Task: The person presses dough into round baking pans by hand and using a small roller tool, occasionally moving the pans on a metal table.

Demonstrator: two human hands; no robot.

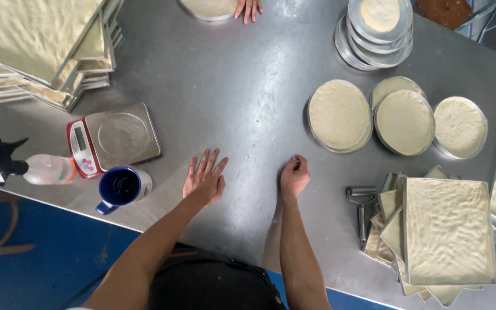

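Note:
My left hand [204, 179] lies flat on the steel table [242, 97], fingers spread, holding nothing. My right hand [294, 175] rests a little to its right, fingers curled into a loose fist on the bare metal; nothing shows inside it. A blue mug [120, 188] stands left of my left hand, beside a small kitchen scale [115, 138]. Round pans of flat dough [340, 115] sit beyond my right hand.
Another person's hand [248, 8] touches a round dough pan [208, 8] at the far edge. Stacked rectangular dough trays [35, 46] fill the far left; more rectangular trays [446, 229] and a small roller [363, 201] lie at the right. A spray bottle [30, 167] lies at the left, and stacked round pans [377, 28] stand at the far right.

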